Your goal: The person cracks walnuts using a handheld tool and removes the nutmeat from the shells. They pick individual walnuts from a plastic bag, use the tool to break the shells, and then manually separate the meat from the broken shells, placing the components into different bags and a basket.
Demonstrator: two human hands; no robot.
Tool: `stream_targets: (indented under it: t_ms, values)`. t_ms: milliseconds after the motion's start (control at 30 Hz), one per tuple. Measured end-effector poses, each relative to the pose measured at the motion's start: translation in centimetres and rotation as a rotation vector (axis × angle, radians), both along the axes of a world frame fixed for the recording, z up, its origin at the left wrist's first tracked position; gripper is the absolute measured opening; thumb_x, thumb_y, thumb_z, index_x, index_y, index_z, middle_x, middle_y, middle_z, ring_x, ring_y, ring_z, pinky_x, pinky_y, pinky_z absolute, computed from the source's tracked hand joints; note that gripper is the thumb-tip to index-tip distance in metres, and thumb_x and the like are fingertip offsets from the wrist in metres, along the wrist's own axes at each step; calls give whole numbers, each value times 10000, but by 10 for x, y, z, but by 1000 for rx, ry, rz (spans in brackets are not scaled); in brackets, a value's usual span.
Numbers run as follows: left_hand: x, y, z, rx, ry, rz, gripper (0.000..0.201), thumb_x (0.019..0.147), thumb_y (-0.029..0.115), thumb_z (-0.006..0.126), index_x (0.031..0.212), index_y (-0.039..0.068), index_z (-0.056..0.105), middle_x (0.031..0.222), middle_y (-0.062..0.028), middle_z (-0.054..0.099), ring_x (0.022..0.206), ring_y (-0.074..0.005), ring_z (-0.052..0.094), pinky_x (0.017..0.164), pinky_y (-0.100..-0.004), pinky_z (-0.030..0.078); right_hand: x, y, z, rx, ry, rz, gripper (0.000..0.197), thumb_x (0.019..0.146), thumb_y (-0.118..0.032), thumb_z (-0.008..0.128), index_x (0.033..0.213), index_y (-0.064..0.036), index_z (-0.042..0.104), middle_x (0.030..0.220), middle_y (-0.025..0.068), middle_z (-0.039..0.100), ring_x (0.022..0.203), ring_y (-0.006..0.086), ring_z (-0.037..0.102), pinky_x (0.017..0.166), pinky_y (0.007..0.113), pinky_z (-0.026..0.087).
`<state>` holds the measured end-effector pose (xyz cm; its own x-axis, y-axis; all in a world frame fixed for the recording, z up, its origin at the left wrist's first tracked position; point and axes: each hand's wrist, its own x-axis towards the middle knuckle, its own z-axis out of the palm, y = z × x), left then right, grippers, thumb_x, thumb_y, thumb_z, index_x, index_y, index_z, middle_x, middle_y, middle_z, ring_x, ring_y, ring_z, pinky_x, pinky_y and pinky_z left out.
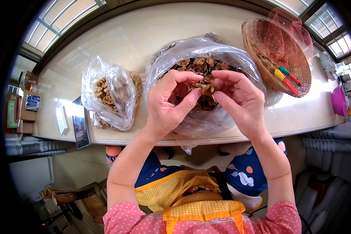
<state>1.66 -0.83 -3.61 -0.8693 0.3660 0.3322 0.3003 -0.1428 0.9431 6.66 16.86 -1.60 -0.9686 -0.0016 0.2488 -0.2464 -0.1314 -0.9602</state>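
Over a large clear plastic bag [171, 50], my left hand [165, 101] and my right hand [241, 101] meet, fingertips close together. Between them is a brown piece of walnut [207, 87], pinched by thumb and fingers from both sides. Its exact shape is partly covered by my fingers. Below, the bag holds many dark broken walnut shells [199, 63]. To the left stands a smaller clear bag [91, 74] with lighter walnut kernels [104, 94] inside.
At the right, a tilted wicker basket [251, 33] holds red netting [285, 25] and tools with red, yellow and green handles [288, 82]. A phone [80, 126] and a slim white object [61, 120] lie left, near the table's front edge. A purple bowl [339, 101] is far right.
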Motion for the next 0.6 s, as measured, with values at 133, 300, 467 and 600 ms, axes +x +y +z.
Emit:
stream_targets:
  t_ms: [133, 300, 467, 600]
  values:
    - [1, 2, 3, -17, 90, 0, 219, 844, -49, 639, 1052, 20, 637, 999, -44, 596, 780, -70, 590, 671, -199, 496, 2, 1, -3, 56, -14, -50, 265, 866, 69, 599, 1128, 37, 571, 1026, 51, 610, 934, 94, 593, 828, 232, 490]
    - [0, 1, -1, -45, 101, 0, 217, 838, -51, 642, 1043, 22, 636, 1011, -45, 596, 801, -81, 600, 664, -208, 501, 4, 0, -5, 81, -32, -75, 216, 857, 76, 603, 1068, 33, 575, 1018, 69, 607, 943, 119, 600, 805, 241, 508]
    - [-3, 3, -2, -50, 231, 18, 239, 809, -61, 665, 1027, 29, 630, 1003, -55, 616, 817, -104, 621, 672, -218, 512, -1, 6, -10, 453, 356, -212, 195, 781, 94, 641, 944, -12, 622, 1014, 110, 607, 916, 209, 625, 753, 272, 514]
    - [-2, 2, -3, -48, 221, 6, 265, 794, -67, 672, 1036, 32, 632, 991, -59, 623, 814, -110, 622, 673, -224, 513, 0, 6, -7, 626, 547, -254, 218, 732, 110, 661, 902, -23, 634, 1013, 120, 597, 902, 245, 615, 736, 299, 523]
